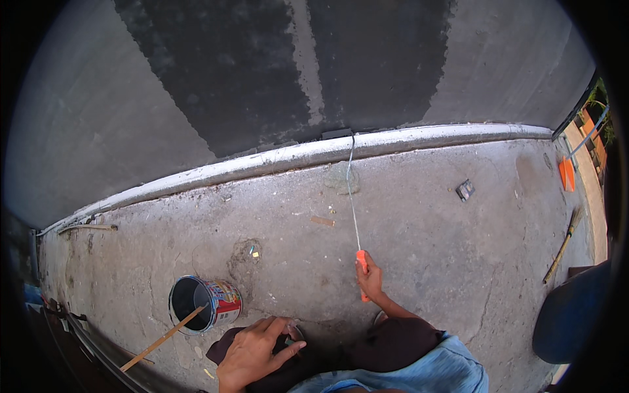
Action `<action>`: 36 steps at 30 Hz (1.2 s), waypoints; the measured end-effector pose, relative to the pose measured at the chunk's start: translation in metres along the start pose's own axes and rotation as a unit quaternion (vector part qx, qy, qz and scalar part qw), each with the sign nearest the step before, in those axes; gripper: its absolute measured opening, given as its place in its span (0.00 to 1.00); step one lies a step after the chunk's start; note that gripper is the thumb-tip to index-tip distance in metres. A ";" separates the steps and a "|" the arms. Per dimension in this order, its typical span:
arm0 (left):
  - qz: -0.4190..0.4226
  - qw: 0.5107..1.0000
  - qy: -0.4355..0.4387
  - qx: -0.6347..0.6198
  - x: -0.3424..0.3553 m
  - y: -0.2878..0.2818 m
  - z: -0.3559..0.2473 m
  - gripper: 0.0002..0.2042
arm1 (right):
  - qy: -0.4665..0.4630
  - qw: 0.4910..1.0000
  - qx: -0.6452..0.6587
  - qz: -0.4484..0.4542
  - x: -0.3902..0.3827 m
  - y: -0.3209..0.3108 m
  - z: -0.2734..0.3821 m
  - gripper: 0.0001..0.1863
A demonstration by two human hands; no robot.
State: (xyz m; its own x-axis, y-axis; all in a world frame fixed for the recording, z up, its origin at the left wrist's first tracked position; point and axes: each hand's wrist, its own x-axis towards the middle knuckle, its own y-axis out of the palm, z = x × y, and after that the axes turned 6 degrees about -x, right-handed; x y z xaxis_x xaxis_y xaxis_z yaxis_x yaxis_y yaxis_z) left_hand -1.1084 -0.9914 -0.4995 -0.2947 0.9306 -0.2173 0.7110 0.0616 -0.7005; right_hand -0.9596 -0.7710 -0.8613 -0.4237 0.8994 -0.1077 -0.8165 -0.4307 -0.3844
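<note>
My right hand [371, 278] is closed around the orange handle of a paint roller [362, 259]. Its thin metal rod runs away from me to a dark roller head at the foot of the wall [373, 72]. Wet dark grey bands cover part of that wall, with a lighter strip between them. My left hand [257, 347] rests over my left knee, fingers bent and thumb apart. A small greenish patch shows between thumb and fingers; I cannot make out what it is. Just beyond that hand stands a paint bucket [226, 302] with a wooden stick [164, 337] leaning out of it.
A whitish ledge [262, 162] runs along the wall's base. On the concrete floor lie a small crumpled box [465, 190] and a flat brown scrap [322, 221]. At the right are an orange dustpan [567, 174], a brush broom [563, 245] and a dark blue barrel [569, 318].
</note>
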 end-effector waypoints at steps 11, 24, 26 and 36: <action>-0.034 0.999 -0.016 -0.013 -0.004 -0.002 -0.013 0.20 | -0.030 0.998 0.054 -0.030 -0.008 0.017 0.014 0.24; -0.027 0.999 -0.005 -0.024 -0.008 -0.006 -0.012 0.19 | 0.010 0.990 0.140 0.017 -0.007 -0.005 0.050 0.25; -0.024 0.999 -0.007 -0.022 -0.009 -0.007 -0.013 0.19 | 0.009 0.990 0.137 0.006 -0.006 -0.006 0.048 0.25; -0.019 0.999 -0.019 -0.024 -0.005 -0.007 -0.018 0.19 | -0.150 0.979 0.133 -0.038 0.060 -0.030 0.146 0.23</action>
State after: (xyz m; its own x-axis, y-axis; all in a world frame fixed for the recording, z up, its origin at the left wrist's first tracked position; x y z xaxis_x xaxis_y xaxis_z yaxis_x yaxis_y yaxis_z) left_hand -1.1002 -0.9904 -0.4817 -0.3449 0.9131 -0.2175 0.7285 0.1143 -0.6755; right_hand -1.0174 -0.7148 -0.7225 -0.4206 0.8845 0.2018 -0.9068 -0.4027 -0.1248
